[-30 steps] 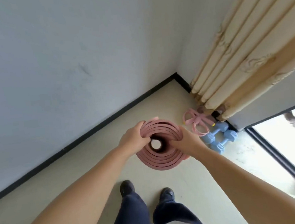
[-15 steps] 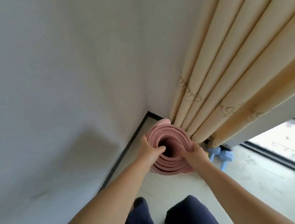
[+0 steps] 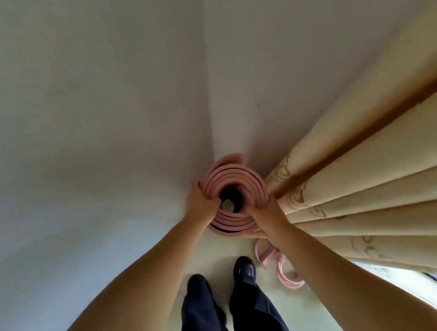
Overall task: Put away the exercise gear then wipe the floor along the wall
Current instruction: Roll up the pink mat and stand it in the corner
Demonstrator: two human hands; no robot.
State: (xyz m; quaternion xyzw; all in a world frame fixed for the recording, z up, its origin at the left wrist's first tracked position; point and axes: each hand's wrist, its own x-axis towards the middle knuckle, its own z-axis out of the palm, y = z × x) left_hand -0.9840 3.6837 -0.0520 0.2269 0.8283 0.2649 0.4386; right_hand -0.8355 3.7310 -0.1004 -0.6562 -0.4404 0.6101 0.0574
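A rolled pink exercise mat [image 3: 234, 181] stands upright on end in the corner where the two white walls meet, seen from above as a spiral. My left hand [image 3: 200, 204] grips the roll's left rim, thumb over the top edge. My right hand [image 3: 265, 213] grips its right rim next to the curtain. A pink resistance band [image 3: 273, 264] lies looped on the floor just behind the mat, partly hidden by my right forearm. The blue dumbbells are out of sight.
Cream pleated curtains [image 3: 363, 176] hang tight against the mat's right side. White walls [image 3: 85, 126] close the corner to the left and ahead. My two feet in black shoes [image 3: 244, 267] stand on the pale floor [image 3: 221, 252] right behind the mat. A bright window strip is at lower right.
I have stepped forward and carried the mat into the corner between wall and curtain. Both hands kept their grip. The dumbbells have dropped out of view.
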